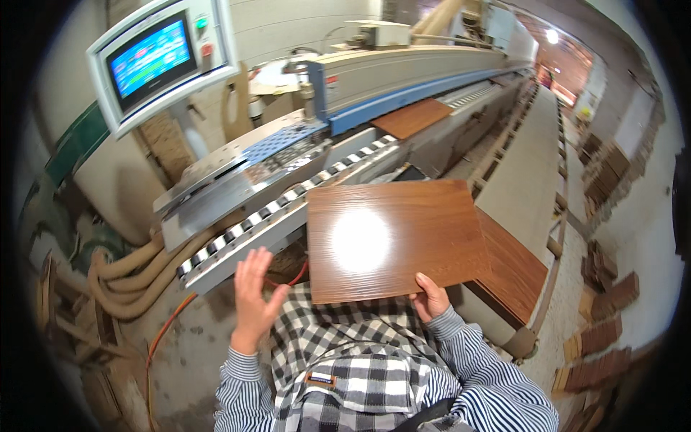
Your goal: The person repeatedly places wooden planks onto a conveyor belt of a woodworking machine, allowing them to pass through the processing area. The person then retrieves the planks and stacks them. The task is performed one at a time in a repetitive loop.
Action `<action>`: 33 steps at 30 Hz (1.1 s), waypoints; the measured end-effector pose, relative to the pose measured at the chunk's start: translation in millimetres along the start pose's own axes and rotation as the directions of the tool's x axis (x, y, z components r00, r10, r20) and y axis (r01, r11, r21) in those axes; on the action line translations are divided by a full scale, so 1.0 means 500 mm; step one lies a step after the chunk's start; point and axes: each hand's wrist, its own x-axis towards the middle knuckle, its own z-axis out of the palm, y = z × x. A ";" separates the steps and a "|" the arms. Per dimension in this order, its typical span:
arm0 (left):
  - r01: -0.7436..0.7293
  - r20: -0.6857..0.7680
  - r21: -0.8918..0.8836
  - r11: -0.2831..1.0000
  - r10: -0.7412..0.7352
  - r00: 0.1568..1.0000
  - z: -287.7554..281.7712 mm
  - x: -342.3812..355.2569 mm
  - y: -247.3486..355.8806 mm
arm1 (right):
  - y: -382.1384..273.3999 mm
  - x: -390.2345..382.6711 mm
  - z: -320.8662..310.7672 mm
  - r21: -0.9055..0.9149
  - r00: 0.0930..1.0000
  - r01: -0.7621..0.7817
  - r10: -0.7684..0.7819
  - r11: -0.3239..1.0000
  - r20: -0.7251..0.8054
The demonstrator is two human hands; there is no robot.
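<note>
So we've got a glossy reddish-brown rectangular wood-grain board (432, 216) up in the air in front of our checked apron (374, 378), with a big glare spot on its left half. Our right grip (430, 297) is clasping it by the near edge, right of the middle, thumb on top; the fingers are mostly hidden underneath. Our left grip (255, 299) is released, fingers up and thumb out, just off the board's near left corner and close to the near end of a pale rail with black-and-white rollers (273, 209).

Behind the board's right edge, a darker brown wood-grain panel (515, 270) lies at the near end of a long grey conveyor (525, 158); can't tell if the two touch. Past the rail's far end, another brown wood-grain panel (414, 117) lies alongside the lower edge of a long beige-and-blue machine beam (425, 75).
</note>
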 end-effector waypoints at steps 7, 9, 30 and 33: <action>0.079 0.008 0.220 0.972 -0.082 0.997 -0.054 -0.093 0.024 | 0.126 0.127 0.264 -0.174 0.885 -0.270 0.315 0.947 0.342; 0.170 -0.089 0.290 0.942 -0.150 0.985 -0.066 -0.110 -0.014 | 0.168 0.156 0.313 -0.218 0.834 -0.341 0.401 0.914 0.378; 0.447 -0.390 0.304 0.841 -0.318 0.864 -0.076 0.009 -0.222 | 0.111 0.010 -0.051 -0.586 0.677 0.690 0.093 -0.423 0.730; 0.462 -0.388 0.343 0.818 -0.325 0.863 -0.076 0.005 -0.225 | 0.124 0.020 -0.055 -0.637 0.694 0.682 0.041 -0.359 0.719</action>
